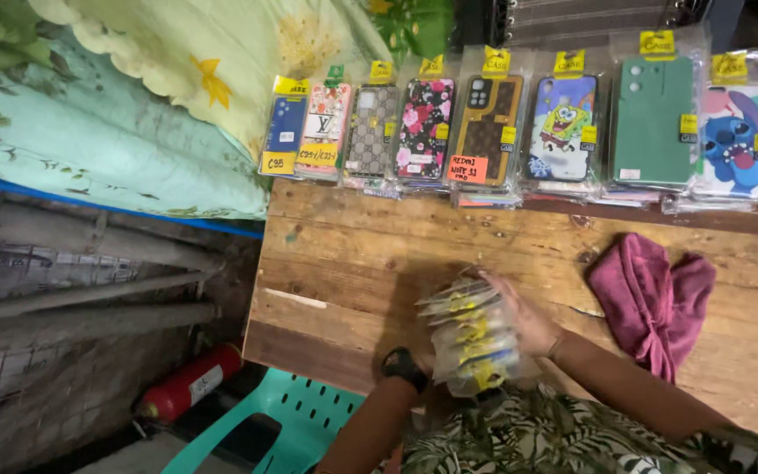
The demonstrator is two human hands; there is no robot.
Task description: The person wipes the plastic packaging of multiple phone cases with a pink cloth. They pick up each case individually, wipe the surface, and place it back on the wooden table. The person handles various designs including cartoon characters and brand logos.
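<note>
Packaged phone cases (475, 338) in both hands' grip, maroon cloth (651, 298) just right, displayed cases (502, 132) beyond.

The single head view looks steeply down from above the person's chest, close over the near edge of the wooden counter (353, 254). It faces forward across the planks to the row of packaged phone cases (502, 132) along the far side.

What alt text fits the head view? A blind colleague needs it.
Two hands, right hand and left hand, hold a stack of packaged phone cases over a wooden table. A row of packaged cases lines its far edge; a maroon cloth lies to the right.
</note>
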